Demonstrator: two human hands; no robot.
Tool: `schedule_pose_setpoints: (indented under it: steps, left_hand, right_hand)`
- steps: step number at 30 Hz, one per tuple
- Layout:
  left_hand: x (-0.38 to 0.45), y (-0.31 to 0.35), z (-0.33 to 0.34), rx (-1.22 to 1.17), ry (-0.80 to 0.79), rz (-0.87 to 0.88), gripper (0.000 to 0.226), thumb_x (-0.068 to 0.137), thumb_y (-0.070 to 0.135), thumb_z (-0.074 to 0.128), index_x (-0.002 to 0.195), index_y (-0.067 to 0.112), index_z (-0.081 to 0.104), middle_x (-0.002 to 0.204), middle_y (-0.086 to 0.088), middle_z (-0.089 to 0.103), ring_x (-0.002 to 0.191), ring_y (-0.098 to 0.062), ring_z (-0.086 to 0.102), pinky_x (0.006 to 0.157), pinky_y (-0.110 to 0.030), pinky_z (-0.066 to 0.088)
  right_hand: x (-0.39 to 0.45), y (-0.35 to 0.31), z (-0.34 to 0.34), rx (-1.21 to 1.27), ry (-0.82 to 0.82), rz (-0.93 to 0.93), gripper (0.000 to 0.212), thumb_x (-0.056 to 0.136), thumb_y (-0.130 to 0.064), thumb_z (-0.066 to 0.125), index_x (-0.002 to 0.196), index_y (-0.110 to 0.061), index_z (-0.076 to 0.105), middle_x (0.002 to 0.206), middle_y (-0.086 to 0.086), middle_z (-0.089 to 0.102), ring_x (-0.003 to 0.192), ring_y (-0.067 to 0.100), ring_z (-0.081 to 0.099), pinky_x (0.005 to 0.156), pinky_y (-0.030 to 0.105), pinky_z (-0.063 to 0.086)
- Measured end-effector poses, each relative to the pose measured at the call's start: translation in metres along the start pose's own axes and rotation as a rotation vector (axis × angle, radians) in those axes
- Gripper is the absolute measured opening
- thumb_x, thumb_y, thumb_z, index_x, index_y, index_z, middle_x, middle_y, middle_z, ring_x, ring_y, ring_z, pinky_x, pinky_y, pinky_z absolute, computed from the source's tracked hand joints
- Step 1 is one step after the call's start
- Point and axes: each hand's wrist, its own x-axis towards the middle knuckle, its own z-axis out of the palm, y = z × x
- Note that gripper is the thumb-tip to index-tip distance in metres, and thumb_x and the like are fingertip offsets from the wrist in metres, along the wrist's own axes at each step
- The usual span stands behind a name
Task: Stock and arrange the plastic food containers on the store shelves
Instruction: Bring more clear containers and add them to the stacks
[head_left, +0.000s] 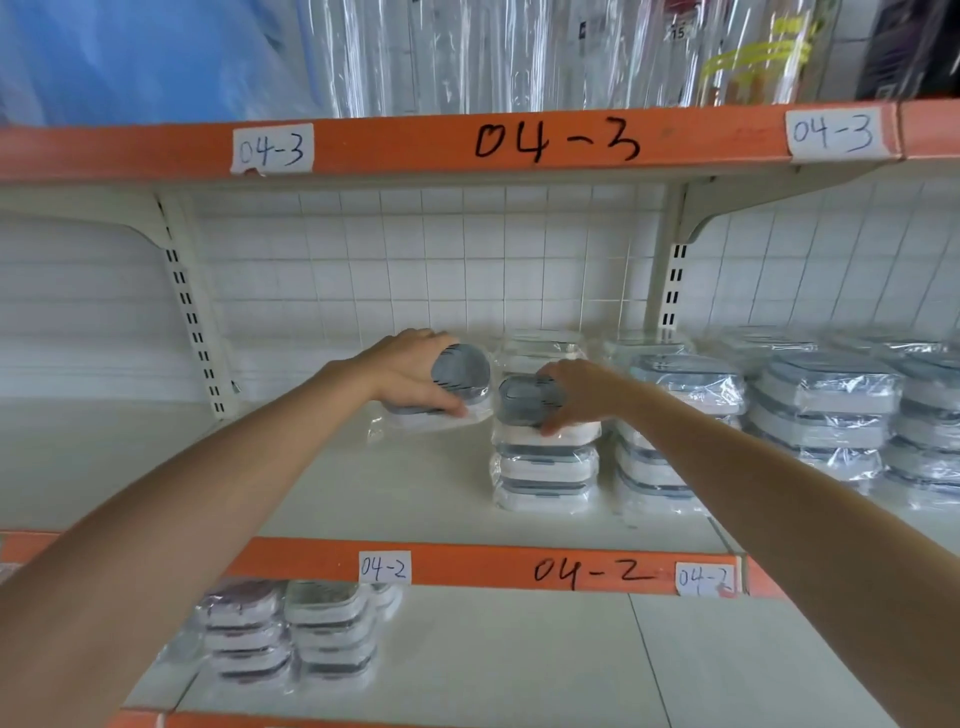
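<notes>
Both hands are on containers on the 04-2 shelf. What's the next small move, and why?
Probably lower the right hand so its grey-lidded container sits flat on the front stack. The container is tilted, its lid facing the camera, with the fingers curled round it right above that stack. The left hand holds another wrapped container over bare shelf beside the stack, likely next.

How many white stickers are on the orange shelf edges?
4: top left sticker, top right sticker, bottom middle sticker, bottom right sticker. The left arm could hide more.
</notes>
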Motion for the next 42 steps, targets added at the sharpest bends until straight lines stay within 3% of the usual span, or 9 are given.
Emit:
schedule_pose_setpoints:
  steps: [5,9,15,20,26,32,36,39,42]
  left_hand:
    - [0.009,0.008,0.006,0.005,0.059,0.038,0.093,0.063,0.06,0.075,0.139,0.024,0.035,0.122,0.004,0.038,0.12,-0.016,0.034,0.101,-0.035,0.038]
    - [0.018,0.016,0.01,0.001,0.068,0.055,0.095,0.059,0.062,0.076,0.138,0.026,0.037,0.111,0.01,0.029,0.117,-0.013,0.029,0.102,-0.035,0.037]
    - [0.043,0.045,0.011,-0.104,0.066,0.097,0.094,0.063,0.054,0.08,0.137,0.021,0.033,0.137,0.002,0.041,0.125,-0.019,0.038,0.104,-0.039,0.036]
    - [0.062,0.078,0.019,-0.095,0.071,0.161,0.073,0.067,0.048,0.08,0.121,0.019,0.041,0.124,0.002,0.05,0.109,-0.019,0.047,0.093,-0.04,0.041]
    - [0.076,0.084,0.044,-0.197,-0.036,0.204,0.06,0.082,0.035,0.072,0.133,0.014,0.049,0.135,-0.002,0.052,0.123,-0.02,0.048,0.104,-0.031,0.037]
    - [0.062,0.051,0.043,-0.372,0.063,0.094,0.077,0.076,0.042,0.076,0.14,0.023,0.039,0.143,-0.004,0.036,0.134,-0.021,0.027,0.113,-0.038,0.025]
    - [0.048,0.04,0.045,-0.431,0.032,0.024,0.082,0.075,0.033,0.079,0.142,0.018,0.035,0.139,-0.006,0.037,0.124,-0.019,0.043,0.105,-0.031,0.036]
    - [0.041,0.044,0.054,-0.469,0.063,-0.014,0.074,0.077,0.026,0.078,0.138,0.015,0.039,0.129,-0.003,0.051,0.101,-0.013,0.054,0.083,-0.021,0.042]
    - [0.035,0.047,0.06,-0.491,0.121,-0.04,0.067,0.08,0.022,0.074,0.136,0.012,0.039,0.128,-0.007,0.054,0.104,-0.017,0.057,0.084,-0.022,0.042]
  right_hand:
    - [-0.002,0.006,0.01,0.044,-0.096,-0.02,0.083,0.082,-0.04,0.069,0.147,-0.01,0.027,0.148,0.007,0.038,0.135,0.025,0.037,0.112,0.033,0.024]
    - [-0.007,0.009,-0.008,0.03,-0.024,-0.043,0.078,0.086,-0.032,0.066,0.147,-0.008,0.024,0.152,0.008,0.031,0.139,0.023,0.029,0.112,0.029,0.019]
    - [-0.023,0.024,-0.041,-0.008,0.117,-0.049,0.062,0.09,-0.004,0.052,0.147,-0.01,0.026,0.152,0.007,0.03,0.139,0.021,0.028,0.11,0.025,0.02]
    - [-0.036,0.047,-0.044,0.035,0.163,0.006,0.065,0.086,0.007,0.045,0.146,-0.011,0.029,0.151,0.006,0.032,0.139,0.019,0.029,0.11,0.026,0.022]
    - [-0.039,0.051,-0.037,0.045,0.167,-0.004,0.061,0.086,0.006,0.046,0.143,-0.013,0.036,0.147,0.003,0.038,0.135,0.019,0.034,0.108,0.025,0.024]
    - [-0.031,0.044,-0.035,0.011,0.144,-0.05,0.046,0.091,-0.007,0.052,0.137,-0.011,0.044,0.14,0.007,0.046,0.13,0.021,0.04,0.107,0.027,0.028]
    - [-0.023,0.033,-0.034,0.006,0.141,-0.092,0.05,0.091,-0.019,0.058,0.138,-0.011,0.043,0.141,0.007,0.045,0.13,0.022,0.041,0.106,0.027,0.027]
    - [-0.014,0.022,-0.027,-0.064,0.138,-0.107,0.053,0.091,-0.034,0.058,0.138,-0.015,0.043,0.139,0.007,0.046,0.126,0.024,0.043,0.107,0.037,0.034]
    - [-0.01,0.013,-0.018,-0.23,0.183,-0.11,0.049,0.09,-0.044,0.054,0.132,-0.018,0.047,0.13,0.004,0.05,0.12,0.023,0.043,0.102,0.041,0.039]
